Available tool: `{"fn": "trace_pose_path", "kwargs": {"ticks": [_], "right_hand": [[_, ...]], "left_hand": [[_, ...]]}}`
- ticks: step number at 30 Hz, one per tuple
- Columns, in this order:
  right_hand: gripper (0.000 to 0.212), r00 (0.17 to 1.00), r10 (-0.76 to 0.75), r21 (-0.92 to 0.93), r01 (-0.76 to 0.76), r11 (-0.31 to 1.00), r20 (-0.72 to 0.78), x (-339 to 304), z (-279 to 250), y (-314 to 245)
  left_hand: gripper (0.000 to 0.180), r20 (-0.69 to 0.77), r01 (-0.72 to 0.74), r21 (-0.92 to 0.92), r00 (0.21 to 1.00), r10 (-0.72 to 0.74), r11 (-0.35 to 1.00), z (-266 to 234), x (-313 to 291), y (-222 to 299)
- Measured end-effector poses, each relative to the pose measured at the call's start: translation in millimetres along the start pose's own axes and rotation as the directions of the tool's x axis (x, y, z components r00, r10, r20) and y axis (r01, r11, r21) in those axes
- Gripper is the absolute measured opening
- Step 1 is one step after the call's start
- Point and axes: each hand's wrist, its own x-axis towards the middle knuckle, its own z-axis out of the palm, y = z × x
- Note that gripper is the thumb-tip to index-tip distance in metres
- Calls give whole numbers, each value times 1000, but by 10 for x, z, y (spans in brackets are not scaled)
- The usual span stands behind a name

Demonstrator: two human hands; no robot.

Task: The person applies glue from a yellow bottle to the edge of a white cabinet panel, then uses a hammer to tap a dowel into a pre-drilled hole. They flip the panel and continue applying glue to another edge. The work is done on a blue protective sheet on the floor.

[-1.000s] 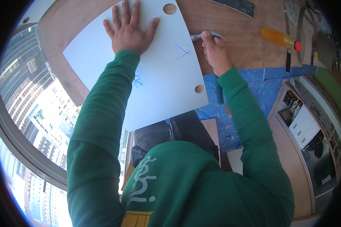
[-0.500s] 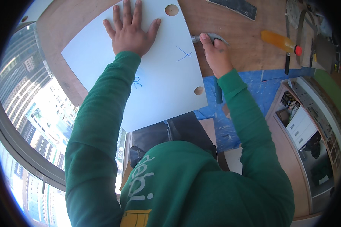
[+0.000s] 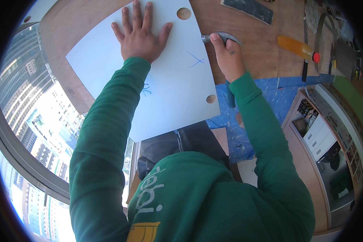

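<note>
At the upper centre of the frame, the left hand [image 3: 141, 45] is lying palm down on a white panel [image 3: 177, 97], its grip spread wide and holding nothing. The panel is reaching from the top edge to the centre, showing two round recesses [image 3: 184, 13] and blue pen strokes [image 3: 197, 60]. To its right, the right hand [image 3: 231, 60] is holding a claw hammer [image 3: 230, 97], its grip curled around it; the head is pointing left at the panel's edge, but whether they are touching, I cannot tell. On the brown tabletop [image 3: 256, 56], an orange bottle [image 3: 294, 46] is lying at the upper right, and a dark flat block [image 3: 248, 10] is resting near the top.
</note>
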Motion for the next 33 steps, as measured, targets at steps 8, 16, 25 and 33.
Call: {"fn": "trace_pose_path", "kwargs": {"ticks": [8, 16, 25, 33], "right_hand": [[60, 1000, 9, -40, -8, 999, 26, 418, 50, -196], [60, 941, 313, 227, -335, 915, 125, 646, 29, -240], [50, 977, 182, 168, -199, 965, 113, 446, -10, -101], [49, 984, 162, 256, -175, 951, 70, 242, 70, 112]], "left_hand": [[83, 2, 13, 0, 1000, -13, 1000, -9, 9, 25], [84, 18, 9, 13, 1000, -9, 1000, -16, 15, -8], [85, 11, 14, -22, 1000, -13, 1000, -28, 26, 22], [85, 12, 11, 28, 1000, -11, 1000, -17, 23, 16]]}}
